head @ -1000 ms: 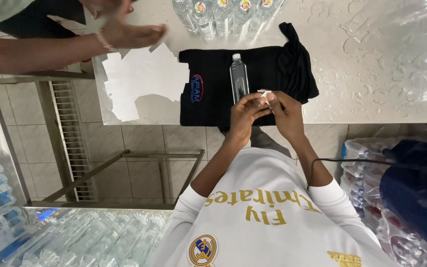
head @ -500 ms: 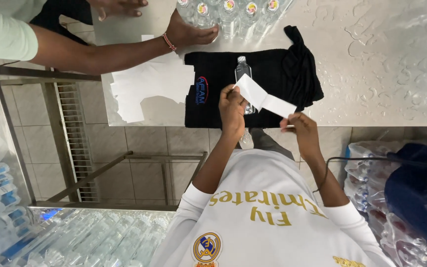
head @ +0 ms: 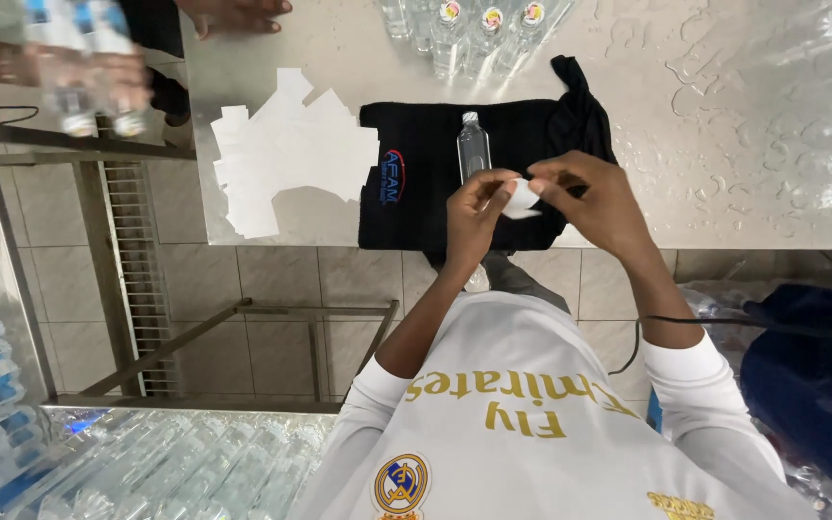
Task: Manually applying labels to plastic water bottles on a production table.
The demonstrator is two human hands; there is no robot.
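My left hand (head: pixel 477 207) and my right hand (head: pixel 597 195) meet over the counter's front edge, and both pinch a small white paper label (head: pixel 522 197), which is bunched between the fingertips. Just beyond them a clear plastic water bottle (head: pixel 473 144) lies on a folded black cloth (head: pixel 416 173) with a red and blue emblem. The bottle touches neither hand.
A loose pile of white paper labels (head: pixel 281 154) lies left of the cloth on the wet pale counter (head: pixel 724 125). Upright bottles (head: pixel 464 24) stand at the back. Another person's hand (head: pixel 89 72), blurred, holds bottles at top left. Wrapped bottle packs (head: pixel 166 462) lie below, beside a metal rack (head: pixel 137 260).
My hands have come together, folding up the label that was stretched between them. The other person's arm has left the bottle row and moved left, holding bottles.
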